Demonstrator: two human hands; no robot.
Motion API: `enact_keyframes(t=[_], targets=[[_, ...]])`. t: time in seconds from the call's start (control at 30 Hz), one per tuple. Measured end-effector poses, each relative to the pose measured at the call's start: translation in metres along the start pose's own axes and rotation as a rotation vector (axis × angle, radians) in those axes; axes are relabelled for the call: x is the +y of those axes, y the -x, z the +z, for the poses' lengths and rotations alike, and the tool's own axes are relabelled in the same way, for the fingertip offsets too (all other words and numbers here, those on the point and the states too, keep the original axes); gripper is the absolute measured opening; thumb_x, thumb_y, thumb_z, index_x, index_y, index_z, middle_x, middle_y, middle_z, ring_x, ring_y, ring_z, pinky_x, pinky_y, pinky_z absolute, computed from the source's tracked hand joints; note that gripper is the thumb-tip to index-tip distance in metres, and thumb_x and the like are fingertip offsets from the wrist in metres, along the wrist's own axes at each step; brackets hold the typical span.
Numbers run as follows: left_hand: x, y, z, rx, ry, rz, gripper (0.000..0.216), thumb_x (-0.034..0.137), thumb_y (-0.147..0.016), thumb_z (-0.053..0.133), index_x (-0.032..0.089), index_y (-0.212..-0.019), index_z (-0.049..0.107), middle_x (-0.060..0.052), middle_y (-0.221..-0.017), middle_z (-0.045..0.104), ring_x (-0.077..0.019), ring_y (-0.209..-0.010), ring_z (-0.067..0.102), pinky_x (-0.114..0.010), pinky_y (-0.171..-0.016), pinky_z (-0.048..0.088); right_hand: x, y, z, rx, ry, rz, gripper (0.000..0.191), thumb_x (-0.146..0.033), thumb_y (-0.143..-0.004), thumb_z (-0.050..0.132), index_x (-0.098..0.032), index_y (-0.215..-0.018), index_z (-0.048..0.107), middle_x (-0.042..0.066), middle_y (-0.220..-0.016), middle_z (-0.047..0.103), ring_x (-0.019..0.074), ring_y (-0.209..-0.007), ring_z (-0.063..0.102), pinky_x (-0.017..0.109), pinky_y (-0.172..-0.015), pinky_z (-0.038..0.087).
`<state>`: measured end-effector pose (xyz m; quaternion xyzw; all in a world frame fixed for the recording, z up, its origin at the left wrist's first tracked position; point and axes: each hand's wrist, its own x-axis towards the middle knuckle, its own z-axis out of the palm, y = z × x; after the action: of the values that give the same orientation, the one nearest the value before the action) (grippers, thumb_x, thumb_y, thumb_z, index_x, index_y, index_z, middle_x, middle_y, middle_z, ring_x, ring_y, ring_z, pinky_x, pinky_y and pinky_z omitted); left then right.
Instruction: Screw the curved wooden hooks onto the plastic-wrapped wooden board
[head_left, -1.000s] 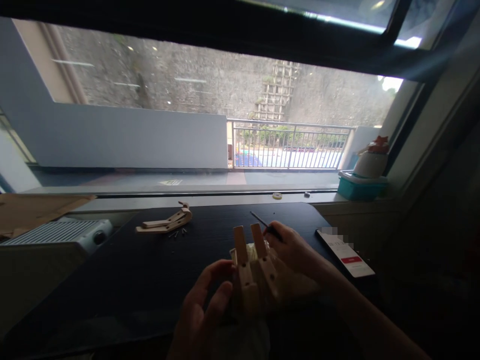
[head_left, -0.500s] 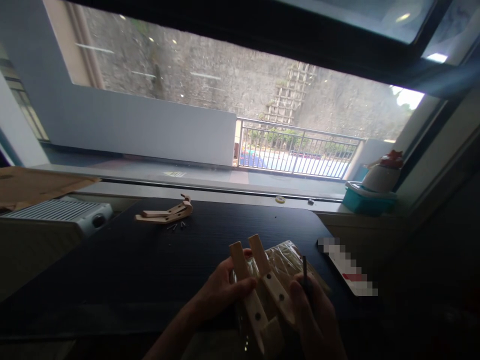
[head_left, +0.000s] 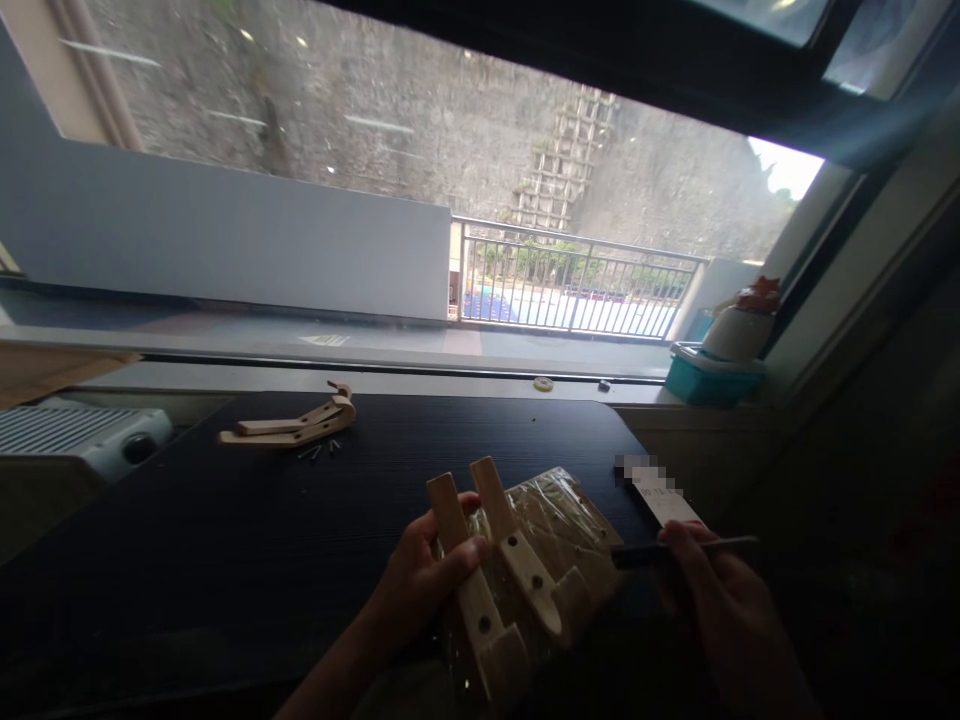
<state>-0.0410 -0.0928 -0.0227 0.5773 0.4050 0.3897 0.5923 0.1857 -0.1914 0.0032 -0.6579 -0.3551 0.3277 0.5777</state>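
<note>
"While the slim tool with a black handle and thin grey shaft [head_left: 639, 556] is clasped sideways by the right hand [head_left: 720, 590], how is the flat tan board in clear plastic wrap [head_left: 556, 500] supported?"

"It is gripped by the left hand [head_left: 416, 570] at the near side of the black table [head_left: 262, 540], with the thumb laid over the left of two pale wooden hook-shaped pieces [head_left: 478, 605]. Whether anything beneath is touched cannot be told."

"Which step seems to be in hand?"

"Steadying, it is judged: the pieces are held against the board, while the tool's shaft is pointed away. Whether the dark round spots in the wood are holes or screw heads cannot be made out."

"And what would be called for next?"

"Were the tool to be applied there, its shaft would have to be swung round and lined up with a spot, without the left grip being loosened."
</note>
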Motion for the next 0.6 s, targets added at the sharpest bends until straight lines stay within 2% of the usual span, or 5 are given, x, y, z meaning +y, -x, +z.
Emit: enact_keyframes(t=[0.2,0.33,0.43,0.53,0.6], targets=[[0.002,0.001,-0.001,0.004,-0.035,-0.023,0.051,0.037,-0.073,0.062,0.016,-0.118,0.051,-0.006,-0.094,0.067,-0.0211,-0.081,0.064,-0.028,-0.066,0.052,-0.002,0.011,0.015,-0.148,-0.004,0.091,0.047,-0.061,-0.068,0.061,-0.015,-0.078,0.059,0.001,-0.051,0.059,0.0128,-0.043,0.055,0.021,-0.04,0.043],[0.004,0.002,0.0,0.023,-0.026,-0.009,0.05,0.037,-0.074,0.062,0.016,-0.117,0.051,-0.006,-0.098,0.066,-0.021,-0.082,0.064,-0.028,-0.067,0.052,-0.007,0.011,0.016,0.11,-0.025,0.056,0.049,-0.06,-0.062,0.066,-0.015,-0.077,0.059,0.002,-0.054,0.062,0.0143,-0.045,0.057,0.021,-0.04,0.045],[0.006,0.003,0.002,0.026,-0.026,-0.021,0.047,0.036,-0.073,0.062,0.016,-0.115,0.052,-0.005,-0.089,0.067,-0.0201,-0.077,0.064,-0.027,-0.063,0.052,-0.009,0.014,0.022,-0.019,-0.015,0.027,0.044,-0.058,-0.073,0.057,-0.015,-0.083,0.058,-0.002,-0.046,0.057,0.0123,-0.039,0.053,0.02,-0.038,0.043],[0.006,0.003,0.003,0.031,-0.023,-0.037,0.047,0.035,-0.072,0.062,0.016,-0.114,0.052,-0.004,-0.088,0.068,-0.0189,-0.074,0.064,-0.025,-0.06,0.051,-0.009,0.014,0.023,-0.121,-0.001,0.023,0.044,-0.057,-0.072,0.059,-0.015,-0.085,0.058,0.002,-0.057,0.064,0.0149,-0.046,0.059,0.022,-0.041,0.046],[0.005,0.002,0.003,0.038,-0.017,-0.038,0.047,0.035,-0.072,0.063,0.016,-0.115,0.052,-0.004,-0.088,0.068,-0.0184,-0.074,0.064,-0.024,-0.059,0.051,-0.008,0.014,0.023,0.012,0.006,0.013,0.046,-0.059,-0.07,0.059,-0.015,-0.082,0.057,0.003,-0.057,0.064,0.0157,-0.047,0.059,0.022,-0.041,0.046]])
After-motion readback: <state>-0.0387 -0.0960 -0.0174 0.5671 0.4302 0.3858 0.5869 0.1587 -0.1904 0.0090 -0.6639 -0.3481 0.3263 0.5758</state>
